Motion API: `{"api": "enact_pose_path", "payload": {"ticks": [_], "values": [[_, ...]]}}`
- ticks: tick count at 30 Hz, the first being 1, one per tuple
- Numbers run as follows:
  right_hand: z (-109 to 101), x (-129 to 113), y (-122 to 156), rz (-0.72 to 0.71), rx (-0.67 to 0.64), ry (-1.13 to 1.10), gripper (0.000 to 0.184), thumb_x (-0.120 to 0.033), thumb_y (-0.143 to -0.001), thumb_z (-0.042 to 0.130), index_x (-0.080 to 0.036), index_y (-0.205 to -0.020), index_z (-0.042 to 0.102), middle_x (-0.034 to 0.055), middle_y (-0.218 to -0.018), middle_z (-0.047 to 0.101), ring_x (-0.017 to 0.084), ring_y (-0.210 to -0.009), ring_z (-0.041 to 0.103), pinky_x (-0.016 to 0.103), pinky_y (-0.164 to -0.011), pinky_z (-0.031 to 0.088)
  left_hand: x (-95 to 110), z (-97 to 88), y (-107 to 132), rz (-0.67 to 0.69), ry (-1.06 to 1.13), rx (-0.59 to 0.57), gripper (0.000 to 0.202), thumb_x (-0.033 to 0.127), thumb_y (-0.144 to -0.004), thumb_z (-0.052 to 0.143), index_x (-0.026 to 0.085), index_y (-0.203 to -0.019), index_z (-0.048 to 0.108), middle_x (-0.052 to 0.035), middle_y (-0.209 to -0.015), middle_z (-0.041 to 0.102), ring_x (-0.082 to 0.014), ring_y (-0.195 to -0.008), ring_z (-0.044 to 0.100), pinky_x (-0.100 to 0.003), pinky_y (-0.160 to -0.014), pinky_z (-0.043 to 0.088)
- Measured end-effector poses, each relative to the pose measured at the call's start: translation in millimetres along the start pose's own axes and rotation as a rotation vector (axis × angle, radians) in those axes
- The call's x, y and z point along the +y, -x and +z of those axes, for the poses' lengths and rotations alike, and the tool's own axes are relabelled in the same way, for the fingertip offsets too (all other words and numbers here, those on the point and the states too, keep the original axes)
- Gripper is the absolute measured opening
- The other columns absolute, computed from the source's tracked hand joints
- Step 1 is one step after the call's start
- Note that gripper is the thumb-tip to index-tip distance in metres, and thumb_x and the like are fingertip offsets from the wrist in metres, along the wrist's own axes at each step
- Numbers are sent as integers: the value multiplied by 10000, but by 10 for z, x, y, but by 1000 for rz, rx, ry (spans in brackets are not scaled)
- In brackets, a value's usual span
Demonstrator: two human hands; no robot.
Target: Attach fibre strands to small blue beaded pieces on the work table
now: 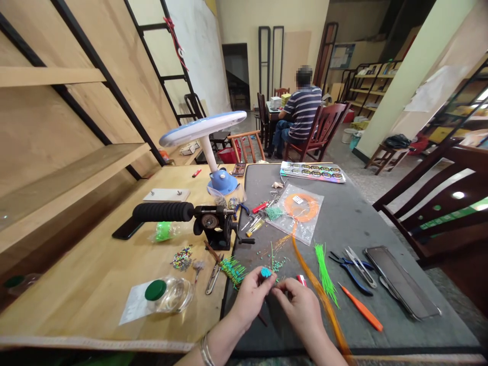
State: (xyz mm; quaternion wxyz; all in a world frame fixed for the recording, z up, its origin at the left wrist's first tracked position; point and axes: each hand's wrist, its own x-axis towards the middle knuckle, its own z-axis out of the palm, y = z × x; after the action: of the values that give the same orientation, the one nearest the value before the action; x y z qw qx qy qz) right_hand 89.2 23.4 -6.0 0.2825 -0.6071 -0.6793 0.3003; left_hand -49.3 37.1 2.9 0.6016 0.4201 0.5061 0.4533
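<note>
My left hand point(250, 299) pinches a small teal bead-like piece point(266, 273) between thumb and fingers, just above the grey mat point(343, 223). My right hand point(301, 305) is closed close beside it, fingertips meeting the left hand's; what it pinches is too small to make out. A small red item point(301, 279) lies just behind the right hand. Long orange strands point(320, 295) run past the right hand toward a bag of orange cord point(301, 209). Green strands point(325, 269) lie to the right, and a teal-green bundle point(233, 269) lies to the left.
A black clamp tool with a foam handle point(183, 213) and a blue-white lamp point(213, 147) stand on the wooden table point(95, 284). Pliers point(351, 269), an orange-handled tool point(362, 310), a phone point(400, 282), thread snips point(213, 277) and a green-capped bottle point(168, 294) lie around. A person point(301, 114) sits at a far table.
</note>
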Motion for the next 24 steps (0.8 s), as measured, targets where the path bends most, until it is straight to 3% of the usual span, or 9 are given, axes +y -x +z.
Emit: {"api": "enact_pose_path", "payload": {"ticks": [3, 8, 12, 16, 20, 24], "values": [[-4, 41, 7, 7, -17, -28, 116, -325, -754, 624, -281, -836, 692, -2, -735, 705, 192, -650, 622, 253, -571, 377, -17, -3, -12, -2, -15, -1, 270, 416, -747, 678, 152, -761, 624, 28, -632, 521, -106, -576, 404, -215, -551, 320], [-11, 10, -1, -9, 4, 70, 180, -322, -803, 561, -254, -671, 662, 10, -663, 692, 178, -603, 606, 249, -544, 353, -56, 3, -17, 34, -36, -4, 257, 401, -764, 665, 154, -735, 601, 21, -649, 537, -121, -625, 449, -222, -604, 359], [-31, -51, -6, -3, 13, 103, 224, -346, -822, 537, -239, -669, 660, 5, -645, 683, 160, -579, 593, 238, -521, 341, -78, 2, -18, 63, -48, -25, 254, 401, -771, 654, 150, -759, 614, 3, -689, 574, -144, -685, 498, -235, -658, 394], [-79, -29, 1, -19, -33, 64, 162, -341, -795, 567, -258, -832, 701, -3, -730, 704, 165, -653, 625, 233, -570, 387, -73, -19, -26, 108, -91, -39, 239, 388, -784, 636, 150, -784, 624, -19, -746, 616, -169, -751, 536, -256, -713, 418], [-184, 18, -20, 15, -41, 28, 263, -397, -803, 557, -242, -974, 683, 14, -761, 707, 175, -657, 634, 244, -584, 416, -34, -33, -20, 138, -137, -73, 214, 364, -787, 637, 150, -801, 635, -31, -781, 637, -176, -784, 554, -263, -757, 420], [-235, 13, -29, 0, -79, 65, 256, -370, -784, 576, -239, -976, 681, 12, -764, 710, 183, -678, 643, 254, -615, 422, 15, -26, -21, 77, -105, -43, 234, 384, -771, 651, 152, -757, 619, -5, -711, 601, -143, -693, 521, -229, -665, 409]]}}
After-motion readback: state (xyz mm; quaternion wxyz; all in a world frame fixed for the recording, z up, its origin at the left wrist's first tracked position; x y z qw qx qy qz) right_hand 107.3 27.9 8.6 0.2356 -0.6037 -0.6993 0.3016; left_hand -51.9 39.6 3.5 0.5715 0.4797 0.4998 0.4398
